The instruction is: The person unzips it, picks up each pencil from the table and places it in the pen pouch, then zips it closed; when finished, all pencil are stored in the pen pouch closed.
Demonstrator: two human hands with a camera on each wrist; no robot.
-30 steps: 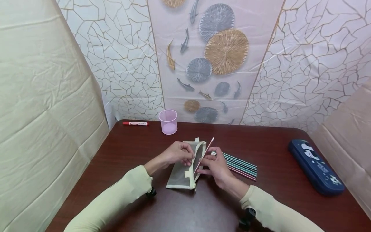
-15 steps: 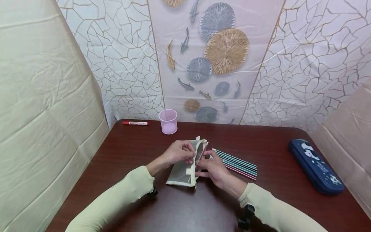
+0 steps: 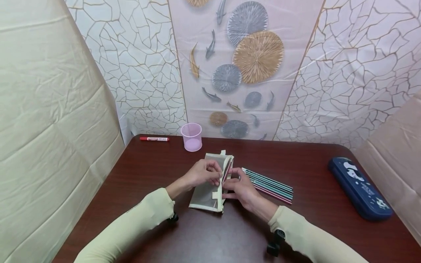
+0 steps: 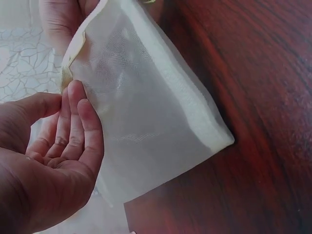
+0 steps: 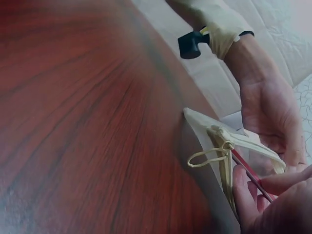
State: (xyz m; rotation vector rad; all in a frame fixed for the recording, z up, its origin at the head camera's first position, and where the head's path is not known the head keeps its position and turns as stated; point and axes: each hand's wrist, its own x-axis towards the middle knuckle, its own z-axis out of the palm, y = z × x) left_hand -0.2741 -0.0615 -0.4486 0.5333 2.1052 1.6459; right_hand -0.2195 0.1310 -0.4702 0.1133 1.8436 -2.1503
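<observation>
At nine o'clock from the pencil row (image 3: pixel 274 187), the mesh pouch (image 3: pixel 203 196), likely light, limp and best held by its rim, is pinched there by the left hand (image 3: pixel 204 173), a red pencil (image 5: pixel 247 167) being gripped by the right hand (image 3: pixel 242 189).
</observation>
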